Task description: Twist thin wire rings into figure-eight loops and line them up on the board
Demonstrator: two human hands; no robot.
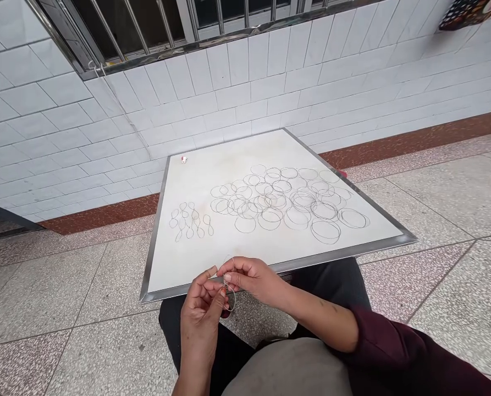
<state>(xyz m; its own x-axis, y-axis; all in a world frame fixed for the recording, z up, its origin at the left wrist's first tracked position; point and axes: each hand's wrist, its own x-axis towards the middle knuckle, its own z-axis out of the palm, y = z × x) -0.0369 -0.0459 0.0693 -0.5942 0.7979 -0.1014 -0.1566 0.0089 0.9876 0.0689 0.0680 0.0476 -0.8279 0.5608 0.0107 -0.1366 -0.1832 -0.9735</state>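
Between both hands, over the table's near edge, is a thin wire loop [234,301] pinched in at its middle into a figure eight. My left hand [204,302] grips it with thumb and fingers at the lower part. My right hand [249,278] pinches it at the narrow middle, the fingertips of both hands close together. Many round wire rings [270,219] lie overlapping on the white table [224,157], across its middle and right. A small group of figure-eight wire loops [189,233] lies at the table's left.
A small red and white object [183,159] sits near the table's far left corner. Behind the table rises a white tiled wall [212,115] with a barred window [166,25]. My legs [340,280] are under the near edge. Speckled floor [105,280] surrounds the table.
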